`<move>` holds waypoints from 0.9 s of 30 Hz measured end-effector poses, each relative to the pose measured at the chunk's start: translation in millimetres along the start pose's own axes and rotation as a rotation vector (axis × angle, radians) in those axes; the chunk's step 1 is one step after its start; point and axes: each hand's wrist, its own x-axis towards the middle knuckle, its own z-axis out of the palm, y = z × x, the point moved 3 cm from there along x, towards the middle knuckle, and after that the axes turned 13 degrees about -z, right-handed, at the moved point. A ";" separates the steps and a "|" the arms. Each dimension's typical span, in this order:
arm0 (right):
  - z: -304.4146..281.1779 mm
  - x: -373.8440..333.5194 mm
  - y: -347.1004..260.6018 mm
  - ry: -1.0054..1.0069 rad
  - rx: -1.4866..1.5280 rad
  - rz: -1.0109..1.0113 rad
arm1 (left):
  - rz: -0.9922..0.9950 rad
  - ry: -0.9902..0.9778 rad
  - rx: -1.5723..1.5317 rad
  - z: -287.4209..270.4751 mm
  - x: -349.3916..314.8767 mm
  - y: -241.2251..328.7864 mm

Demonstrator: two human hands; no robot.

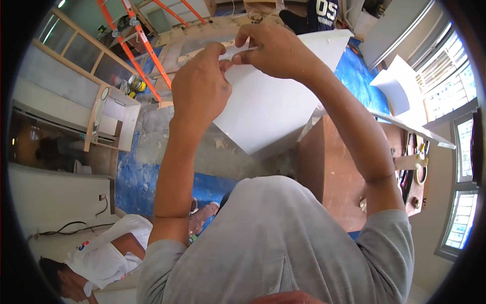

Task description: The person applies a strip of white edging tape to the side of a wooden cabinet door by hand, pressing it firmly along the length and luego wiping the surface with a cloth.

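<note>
Both of my hands are raised close together over a large white board (273, 104). My left hand (202, 86) has its fingers curled, with the thumb drawn in toward the index finger. Opposite it, my right hand (273, 50) is bent the same way, its thumb tip almost meeting the left thumb. Whatever sits between the fingertips is too thin or too pale against the white to make out. The board reaches from below my hands to the far right, and one corner points toward me.
An orange ladder (147, 48) stands at far left, beside paint cans (135, 83). A brown wooden cabinet (334, 167) is close on my right, with tools on top. Blue sheeting (136, 175) covers some floor. One person in white (109, 248) bends at lower left; another (321, 17) is at the back.
</note>
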 end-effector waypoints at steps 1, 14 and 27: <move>2.7 0.2 1.5 0.004 -0.024 -0.006 | -0.012 0.010 -0.038 -0.1 -1.9 -0.7; 3.6 4.9 3.1 -0.029 -0.044 -0.063 | 0.326 0.396 -0.147 11.8 -9.8 -23.8; 29.3 -11.2 13.3 0.231 -0.397 -0.658 | 0.310 0.375 -0.169 5.6 -1.8 -36.2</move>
